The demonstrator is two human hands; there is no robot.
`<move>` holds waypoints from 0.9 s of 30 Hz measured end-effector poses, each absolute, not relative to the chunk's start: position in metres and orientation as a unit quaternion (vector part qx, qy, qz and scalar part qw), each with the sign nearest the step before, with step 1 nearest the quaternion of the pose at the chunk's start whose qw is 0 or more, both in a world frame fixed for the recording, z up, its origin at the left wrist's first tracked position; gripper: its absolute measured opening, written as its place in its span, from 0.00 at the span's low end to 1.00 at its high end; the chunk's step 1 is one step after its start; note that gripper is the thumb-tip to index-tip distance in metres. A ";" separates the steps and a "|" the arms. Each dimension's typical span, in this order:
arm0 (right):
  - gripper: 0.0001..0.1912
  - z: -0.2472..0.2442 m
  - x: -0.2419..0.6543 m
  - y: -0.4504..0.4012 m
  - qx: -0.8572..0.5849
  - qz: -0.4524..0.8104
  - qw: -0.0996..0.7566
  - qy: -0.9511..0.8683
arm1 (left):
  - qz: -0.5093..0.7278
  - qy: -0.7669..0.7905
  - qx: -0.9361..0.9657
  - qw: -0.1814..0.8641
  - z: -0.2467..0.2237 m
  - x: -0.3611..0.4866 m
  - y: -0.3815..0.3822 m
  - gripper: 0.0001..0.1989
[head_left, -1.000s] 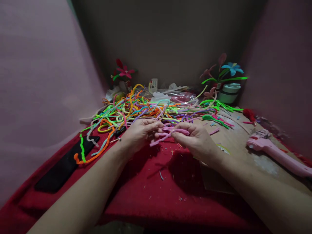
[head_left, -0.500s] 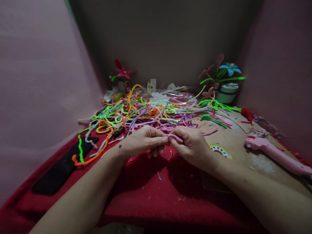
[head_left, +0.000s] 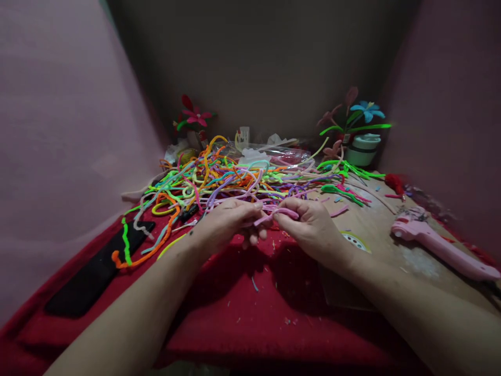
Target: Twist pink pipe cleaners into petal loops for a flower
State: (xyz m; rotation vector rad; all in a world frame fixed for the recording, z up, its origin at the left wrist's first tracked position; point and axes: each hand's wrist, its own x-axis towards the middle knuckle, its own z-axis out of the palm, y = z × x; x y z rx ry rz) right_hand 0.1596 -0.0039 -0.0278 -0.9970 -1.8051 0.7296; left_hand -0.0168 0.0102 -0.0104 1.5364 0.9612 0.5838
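Observation:
A short looped piece of pink pipe cleaner [head_left: 287, 212] is pinched between the thumb and fingers of my right hand [head_left: 307, 224]. Its loose end points left to my left hand [head_left: 235, 219], whose thumb and fingers close round that end; the exact grip is partly hidden. Both hands hover over the red cloth [head_left: 250, 313], close together. Just behind them spreads a tangled heap of coloured pipe cleaners [head_left: 235, 180], orange, green, yellow, purple and pink.
A black phone-like object [head_left: 94, 277] lies at the left. On the brown board [head_left: 376, 219] at the right are a pink glue gun [head_left: 442, 240] and a round tape roll [head_left: 354, 240]. Pipe-cleaner flowers [head_left: 368, 110] and a pale green pot [head_left: 364, 150] stand behind.
The hands have moved slightly apart, and more of the pink piece shows between them. My right hand has shifted a little right. The view has shifted slightly.

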 end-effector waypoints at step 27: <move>0.11 -0.036 0.161 0.008 -0.351 0.588 0.467 -0.560 | 0.262 0.451 0.754 0.400 -0.028 0.007 -0.004 0.12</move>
